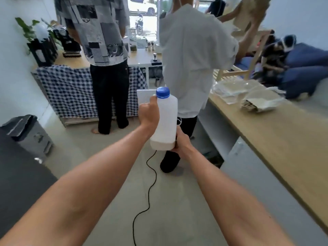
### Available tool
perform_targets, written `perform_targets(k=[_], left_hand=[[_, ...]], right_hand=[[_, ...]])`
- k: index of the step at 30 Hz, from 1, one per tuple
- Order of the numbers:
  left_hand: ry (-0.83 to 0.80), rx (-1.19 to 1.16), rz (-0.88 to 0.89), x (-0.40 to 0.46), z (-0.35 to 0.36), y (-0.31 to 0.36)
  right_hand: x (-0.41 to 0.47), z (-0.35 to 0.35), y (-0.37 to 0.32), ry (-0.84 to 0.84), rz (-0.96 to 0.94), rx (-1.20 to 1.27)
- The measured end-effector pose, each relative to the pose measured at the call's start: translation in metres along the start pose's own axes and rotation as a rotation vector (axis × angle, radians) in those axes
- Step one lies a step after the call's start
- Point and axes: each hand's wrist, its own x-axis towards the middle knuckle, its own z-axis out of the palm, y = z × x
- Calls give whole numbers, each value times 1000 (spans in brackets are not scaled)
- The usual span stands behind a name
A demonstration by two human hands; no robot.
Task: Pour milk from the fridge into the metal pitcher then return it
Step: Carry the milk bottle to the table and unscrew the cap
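Observation:
A translucent white milk bottle [166,121] with a blue cap [163,92] is held upright in front of me, over the floor. Only a thin layer of milk shows at its bottom. My left hand [149,115] grips the bottle's upper left side, just under the cap. My right hand [182,142] holds the lower right side near the base. Neither the metal pitcher nor the fridge is in view.
Two people stand close ahead: one in a patterned shirt [99,32], one in white [193,59]. A wooden counter [276,139] with paper bags runs along the right. A grey bin [30,134] sits left. A black cable [150,174] crosses the floor.

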Motion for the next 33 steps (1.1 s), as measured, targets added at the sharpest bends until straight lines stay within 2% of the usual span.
perform_targets(k=[6,12,18,21,26,33], left_hand=[[-245,8,-13,-46,131,-8],[-451,33,-71,-123,254,-20],[-655,31,-61,-211,341,-30],[-747,49,-84,-250,376,-36],[-907,78,-119,-309,421,-47],[-1085,110,-178,-366,464,-64]], right_hand=[[-4,-129,-14,295,12,101],[-48,-262,-22,419,-29,196],[-95,-371,-12,572,-84,316],[-118,-416,-1,611,-106,431],[-159,-472,14,759,-82,414],[-193,-516,38,899,-82,514]])
